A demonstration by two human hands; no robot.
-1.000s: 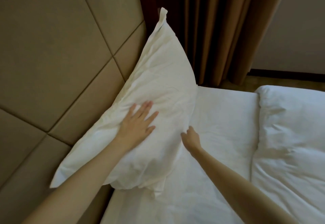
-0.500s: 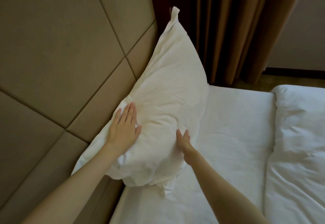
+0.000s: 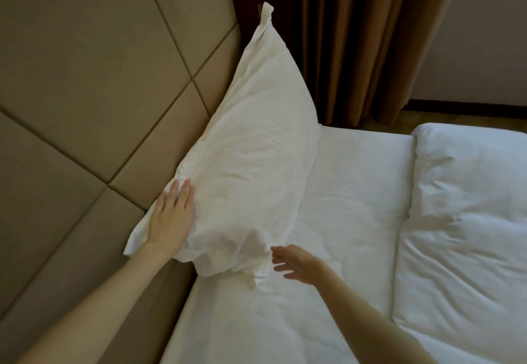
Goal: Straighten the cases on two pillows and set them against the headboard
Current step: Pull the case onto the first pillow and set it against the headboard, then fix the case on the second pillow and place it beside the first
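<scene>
A white pillow (image 3: 251, 158) in a wrinkled case leans upright against the padded beige headboard (image 3: 94, 84), one corner pointing up toward the curtain. My left hand (image 3: 171, 218) lies flat on the pillow's near left edge, fingers together, pressing it toward the headboard. My right hand (image 3: 296, 263) hovers just off the pillow's lower right corner, fingers spread, holding nothing. Only one pillow is in sight.
A white sheet (image 3: 328, 221) covers the mattress below the pillow. A folded white duvet (image 3: 467, 221) lies across the right side. Brown curtains (image 3: 356, 44) hang behind the bed's far edge, with a pale wall (image 3: 484, 35) beside them.
My left hand slid from the pillow's front toward its edge by the headboard. My right hand came off the pillow's lower side and drew back, fingers now spread.
</scene>
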